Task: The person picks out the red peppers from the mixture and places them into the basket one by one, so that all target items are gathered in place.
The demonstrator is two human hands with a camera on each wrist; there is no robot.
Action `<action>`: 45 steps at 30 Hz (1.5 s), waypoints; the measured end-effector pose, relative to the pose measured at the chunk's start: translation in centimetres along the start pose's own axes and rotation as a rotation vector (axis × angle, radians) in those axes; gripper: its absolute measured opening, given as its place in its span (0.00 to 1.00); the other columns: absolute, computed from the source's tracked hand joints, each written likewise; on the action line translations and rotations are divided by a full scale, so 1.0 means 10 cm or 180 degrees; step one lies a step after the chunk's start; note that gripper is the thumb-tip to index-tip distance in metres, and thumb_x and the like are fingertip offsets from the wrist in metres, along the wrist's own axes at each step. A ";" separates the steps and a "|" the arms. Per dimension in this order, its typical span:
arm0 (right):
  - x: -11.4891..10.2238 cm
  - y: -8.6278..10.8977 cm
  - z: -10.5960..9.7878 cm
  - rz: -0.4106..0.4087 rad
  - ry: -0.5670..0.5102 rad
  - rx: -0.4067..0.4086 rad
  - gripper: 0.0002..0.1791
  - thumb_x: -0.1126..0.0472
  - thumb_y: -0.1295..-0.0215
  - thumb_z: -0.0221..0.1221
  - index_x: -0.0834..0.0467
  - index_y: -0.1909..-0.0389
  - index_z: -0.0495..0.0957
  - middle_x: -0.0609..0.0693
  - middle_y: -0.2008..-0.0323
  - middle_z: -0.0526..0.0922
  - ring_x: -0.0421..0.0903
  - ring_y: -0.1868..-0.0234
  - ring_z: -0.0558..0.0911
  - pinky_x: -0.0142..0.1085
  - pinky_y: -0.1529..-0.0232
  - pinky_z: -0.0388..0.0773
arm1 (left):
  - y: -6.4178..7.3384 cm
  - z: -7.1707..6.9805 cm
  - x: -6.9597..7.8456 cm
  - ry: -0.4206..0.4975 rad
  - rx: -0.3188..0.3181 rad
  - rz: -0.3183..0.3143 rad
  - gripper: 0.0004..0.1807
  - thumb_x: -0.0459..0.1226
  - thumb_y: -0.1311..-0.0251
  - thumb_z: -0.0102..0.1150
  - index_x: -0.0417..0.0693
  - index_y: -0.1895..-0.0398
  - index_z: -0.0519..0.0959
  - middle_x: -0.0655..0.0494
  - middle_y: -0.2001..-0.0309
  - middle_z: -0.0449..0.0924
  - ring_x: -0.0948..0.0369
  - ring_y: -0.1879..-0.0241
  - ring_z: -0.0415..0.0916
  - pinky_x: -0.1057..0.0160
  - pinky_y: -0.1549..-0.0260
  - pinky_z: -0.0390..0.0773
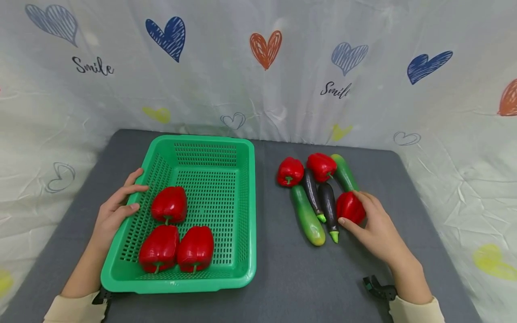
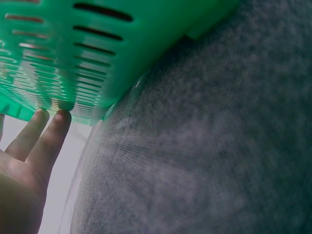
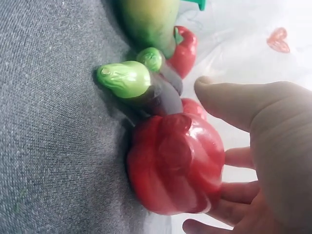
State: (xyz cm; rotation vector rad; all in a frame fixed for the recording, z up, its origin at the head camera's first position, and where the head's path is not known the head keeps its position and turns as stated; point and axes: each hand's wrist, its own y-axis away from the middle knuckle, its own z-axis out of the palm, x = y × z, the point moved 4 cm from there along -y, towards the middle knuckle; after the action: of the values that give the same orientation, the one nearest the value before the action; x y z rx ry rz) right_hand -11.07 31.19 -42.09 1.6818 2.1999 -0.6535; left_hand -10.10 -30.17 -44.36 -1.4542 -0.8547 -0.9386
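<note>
My left hand [image 1: 117, 211] rests along the left side of a green plastic basket [image 1: 251, 215], fingers fairly straight. In the left wrist view, two fingertips [image 2: 62, 116] touch the slotted outer wall. Three red bell peppers [image 1: 169, 204] lie inside the basket, toward its near left. At the right, my right hand [image 1: 377, 226] reaches over a red bell pepper [image 1: 349, 207] on the table. The right wrist view shows that pepper [image 3: 175, 165] with the thumb held apart from it and the other fingers at its far side, partly hidden.
Left of the right hand lie two dark eggplants [image 1: 329, 204], a green-yellow zucchini [image 1: 308, 217] and two more red bell peppers [image 1: 290, 172]. Another zucchini [image 1: 344, 172] lies behind the reached-over pepper. A white sheet with printed hearts [image 1: 266, 49] hangs behind the grey table [image 1: 291, 278].
</note>
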 end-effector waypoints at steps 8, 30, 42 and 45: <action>0.05 -0.01 0.02 0.0014 0.0047 0.0027 0.53 0.60 0.41 0.81 0.65 0.19 0.64 0.69 0.26 0.68 0.70 0.29 0.71 0.72 0.39 0.74 | -0.01 0.02 0.03 0.0041 -0.0057 0.0098 0.23 0.16 0.29 0.42 0.24 0.36 0.78 0.50 0.15 0.61 0.60 0.14 0.51 0.67 0.32 0.61; 0.11 -0.02 0.07 0.0001 0.0089 0.0118 0.53 0.64 0.44 0.82 0.66 0.20 0.63 0.70 0.27 0.68 0.70 0.29 0.70 0.72 0.40 0.75 | 0.00 -0.01 -0.01 0.0052 -0.0041 0.0098 0.23 0.15 0.30 0.42 0.24 0.37 0.78 0.50 0.15 0.62 0.59 0.15 0.51 0.67 0.30 0.59; 0.12 -0.02 0.07 -0.0050 0.0091 0.0125 0.53 0.64 0.43 0.81 0.67 0.20 0.63 0.71 0.30 0.70 0.71 0.31 0.70 0.71 0.41 0.75 | 0.00 -0.01 0.00 -0.0018 0.0023 -0.0031 0.21 0.17 0.29 0.43 0.22 0.37 0.77 0.50 0.15 0.62 0.58 0.15 0.51 0.67 0.31 0.60; 0.13 -0.02 0.08 -0.0053 0.0114 0.0123 0.52 0.64 0.43 0.80 0.68 0.21 0.63 0.71 0.30 0.70 0.71 0.31 0.70 0.72 0.41 0.76 | 0.00 -0.01 0.00 -0.0016 0.0046 -0.0057 0.21 0.17 0.29 0.42 0.22 0.37 0.77 0.50 0.15 0.62 0.59 0.14 0.51 0.67 0.32 0.61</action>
State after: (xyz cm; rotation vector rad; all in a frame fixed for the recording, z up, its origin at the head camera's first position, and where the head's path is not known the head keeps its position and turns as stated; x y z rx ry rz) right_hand -11.67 31.83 -43.37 1.7085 2.2418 -0.6795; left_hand -10.07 -30.27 -44.38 -1.4392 -0.8778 -0.9409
